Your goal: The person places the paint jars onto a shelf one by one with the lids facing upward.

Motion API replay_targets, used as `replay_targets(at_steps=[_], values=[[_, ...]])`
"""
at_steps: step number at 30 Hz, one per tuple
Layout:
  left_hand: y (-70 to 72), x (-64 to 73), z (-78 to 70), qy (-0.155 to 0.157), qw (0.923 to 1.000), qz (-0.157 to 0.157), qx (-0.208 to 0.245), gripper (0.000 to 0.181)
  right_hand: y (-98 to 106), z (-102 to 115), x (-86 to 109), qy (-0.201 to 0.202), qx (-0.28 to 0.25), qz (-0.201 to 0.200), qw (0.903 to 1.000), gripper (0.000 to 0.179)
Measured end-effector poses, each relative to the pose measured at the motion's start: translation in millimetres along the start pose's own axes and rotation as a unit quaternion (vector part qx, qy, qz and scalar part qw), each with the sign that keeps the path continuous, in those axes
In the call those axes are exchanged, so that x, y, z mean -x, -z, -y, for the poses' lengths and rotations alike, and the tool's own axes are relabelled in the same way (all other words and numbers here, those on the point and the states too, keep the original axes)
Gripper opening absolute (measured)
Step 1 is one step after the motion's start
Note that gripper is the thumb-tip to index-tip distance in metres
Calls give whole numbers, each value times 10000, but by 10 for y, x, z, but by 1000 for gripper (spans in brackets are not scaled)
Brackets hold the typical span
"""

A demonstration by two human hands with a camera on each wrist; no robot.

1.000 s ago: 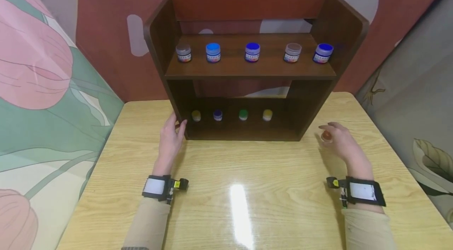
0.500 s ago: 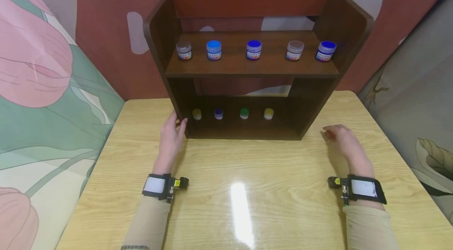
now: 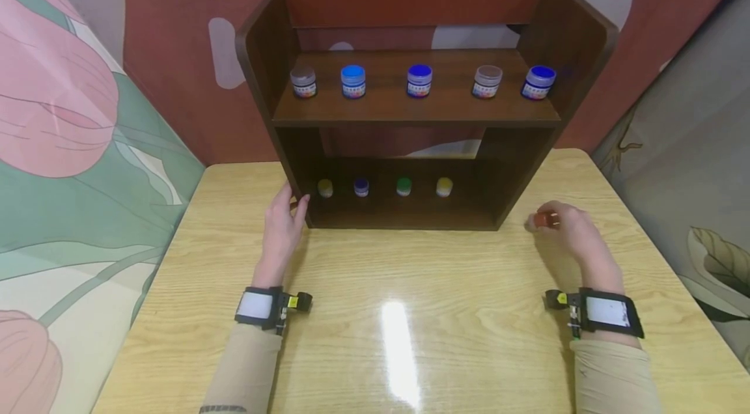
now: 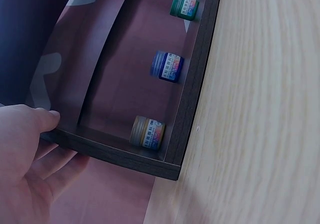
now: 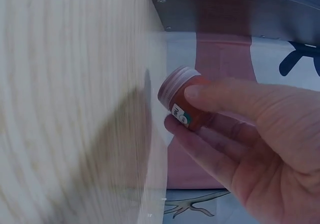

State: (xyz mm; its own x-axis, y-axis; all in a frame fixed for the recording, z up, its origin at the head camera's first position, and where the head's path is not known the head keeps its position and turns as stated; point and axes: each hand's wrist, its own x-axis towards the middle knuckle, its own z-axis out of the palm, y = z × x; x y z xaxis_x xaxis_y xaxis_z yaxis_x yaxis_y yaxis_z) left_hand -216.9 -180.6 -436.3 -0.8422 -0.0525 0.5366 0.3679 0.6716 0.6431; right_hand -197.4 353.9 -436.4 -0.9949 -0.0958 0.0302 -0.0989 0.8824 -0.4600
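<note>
My left hand [image 3: 282, 222] grips the left side panel of a dark brown wooden shelf [image 3: 387, 122]; in the left wrist view the thumb lies inside the panel, with the fingers [image 4: 57, 166] round its outer face. Right of the shelf, my right hand [image 3: 577, 232] pinches a small orange-red paint jar [image 5: 192, 102] between thumb and fingers. The jar is tilted on its side close over the table, its clear lid [image 5: 176, 86] pointing away from the palm. Part of its body is hidden by the thumb.
On the upper board stand several paint jars, among them a light blue one [image 3: 353, 82] and a dark blue one [image 3: 419, 81]. The lower board holds smaller jars, including a green one [image 3: 403, 187] and a yellow one [image 3: 444, 187]. Patterned fabric walls border the wooden table [image 3: 346, 284].
My right hand has turned the orange-red jar from lid-end facing the camera to lying sideways, lid to the left. The left hand keeps its grip on the shelf.
</note>
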Motion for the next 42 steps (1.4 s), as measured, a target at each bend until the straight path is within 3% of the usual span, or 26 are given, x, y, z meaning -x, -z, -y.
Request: replay_targets(at_steps=[9, 17, 28, 32, 42], values=[[4, 0, -3, -63, 10000, -6, 19, 26, -40, 20, 8, 921, 123, -267, 9953, 42], [-3, 2, 1, -43, 10000, -33, -13, 26, -31, 32, 1, 766, -206, -333, 9963, 31], [-4, -3, 10, -102, 9999, -65, -9, 23, -14, 47, -17, 370, -192, -23, 9991, 30], [-3, 0, 21, -75, 10000, -34, -8, 25, -22, 47, -13, 482, -206, 90, 9986, 36], [-4, -2, 22, -76, 10000, -38, -20, 26, -61, 48, -28, 724, -226, 232, 9969, 25]])
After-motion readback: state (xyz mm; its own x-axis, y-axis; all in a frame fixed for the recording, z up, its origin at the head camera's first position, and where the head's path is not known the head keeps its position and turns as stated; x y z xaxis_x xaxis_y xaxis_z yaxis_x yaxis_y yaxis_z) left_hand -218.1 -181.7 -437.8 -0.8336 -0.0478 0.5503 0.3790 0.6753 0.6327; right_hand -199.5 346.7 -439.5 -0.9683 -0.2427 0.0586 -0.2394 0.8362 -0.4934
